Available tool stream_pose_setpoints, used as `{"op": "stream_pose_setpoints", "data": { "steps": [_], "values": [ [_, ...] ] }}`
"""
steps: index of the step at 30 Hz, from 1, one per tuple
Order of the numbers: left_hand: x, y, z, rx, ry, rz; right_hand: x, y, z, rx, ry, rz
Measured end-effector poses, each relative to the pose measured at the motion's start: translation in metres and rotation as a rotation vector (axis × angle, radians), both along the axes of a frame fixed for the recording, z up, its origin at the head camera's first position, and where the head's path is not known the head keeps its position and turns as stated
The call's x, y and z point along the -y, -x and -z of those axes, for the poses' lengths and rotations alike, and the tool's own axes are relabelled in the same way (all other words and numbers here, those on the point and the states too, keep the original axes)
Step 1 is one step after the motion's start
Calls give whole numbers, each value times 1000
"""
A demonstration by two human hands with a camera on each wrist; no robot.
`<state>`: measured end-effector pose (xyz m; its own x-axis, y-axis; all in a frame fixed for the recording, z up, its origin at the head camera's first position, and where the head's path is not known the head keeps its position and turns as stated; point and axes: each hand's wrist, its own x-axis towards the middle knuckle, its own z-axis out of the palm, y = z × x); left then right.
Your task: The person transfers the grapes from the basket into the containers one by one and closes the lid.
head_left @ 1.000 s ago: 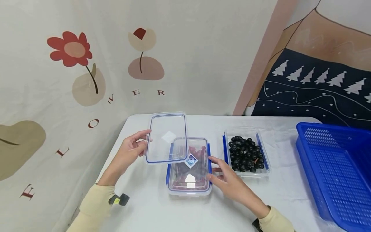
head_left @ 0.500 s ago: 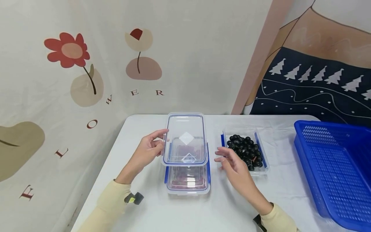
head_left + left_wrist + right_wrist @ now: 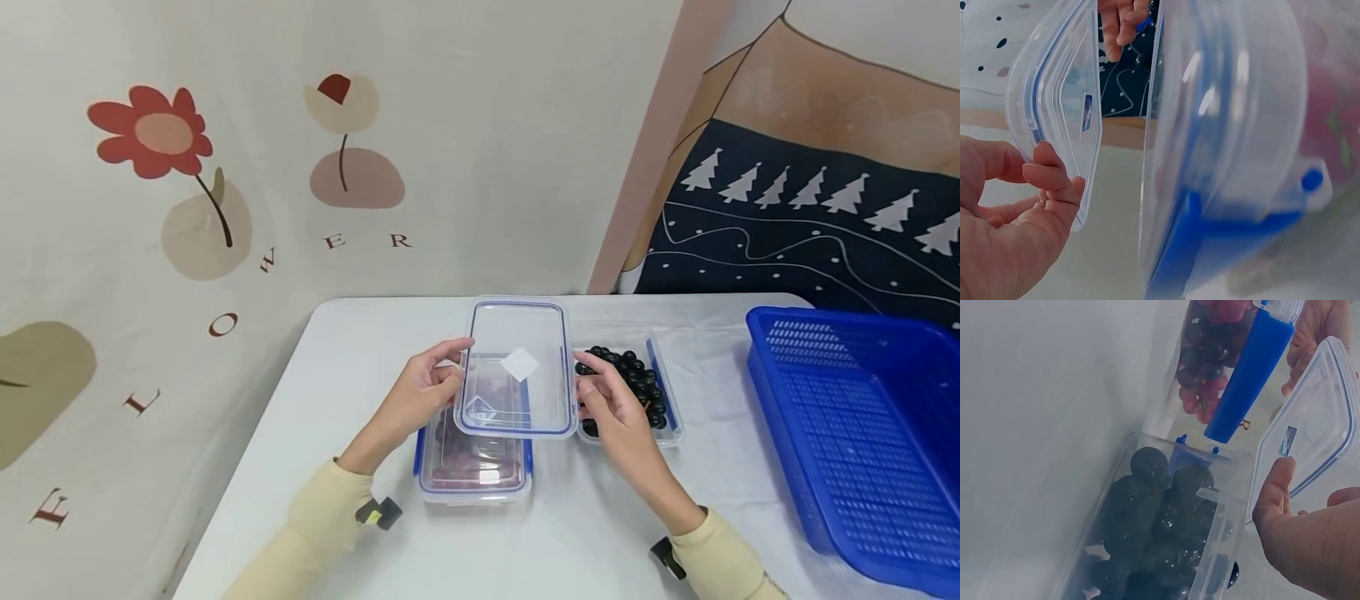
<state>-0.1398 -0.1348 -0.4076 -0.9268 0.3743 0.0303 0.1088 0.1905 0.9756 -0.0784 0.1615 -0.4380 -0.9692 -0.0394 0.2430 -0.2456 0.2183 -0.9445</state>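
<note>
A clear rectangular lid (image 3: 517, 329) with a blue seal line and a diamond label is held in the air, tilted. My left hand (image 3: 420, 392) pinches its left edge; the left wrist view shows the thumb and fingers on the rim (image 3: 1038, 119). On the opposite edge, the fingers of my right hand (image 3: 618, 417) grip the lid. Partly hidden below it is a lidded clear box (image 3: 472, 475) with blue side clips and reddish grapes inside. Dark grapes (image 3: 641, 379) fill an uncovered clear box (image 3: 677, 429) behind my right hand.
A large blue perforated basket (image 3: 780, 433) stands at the right of the white table (image 3: 555, 542). A cloth backdrop with flower prints (image 3: 161, 133) rises behind the table, with a dark tree-patterned cloth (image 3: 795, 225) on the right.
The lid has moved right with my left hand, from over the closed box toward the dark grapes. My right hand has left the closed box's side and come to the lid's right edge.
</note>
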Motion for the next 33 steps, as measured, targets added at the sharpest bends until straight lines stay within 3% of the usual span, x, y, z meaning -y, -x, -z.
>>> {"op": "stream_pose_setpoints", "data": {
  "steps": [10, 19, 26, 33],
  "values": [
    [-32, -3, 6, -13, -17, 88, -20, -3, 3, -15, -32, 62],
    [-57, -8, 8, 8, -40, 73, -39, -3, 1, 4, -43, 142],
    [-82, -10, 12, 4, -39, 29, -54, 5, 0, 49, -27, 204],
    [-103, -10, 10, -7, -47, 46, -68, 7, 0, 52, -29, 257]
  ]
}}
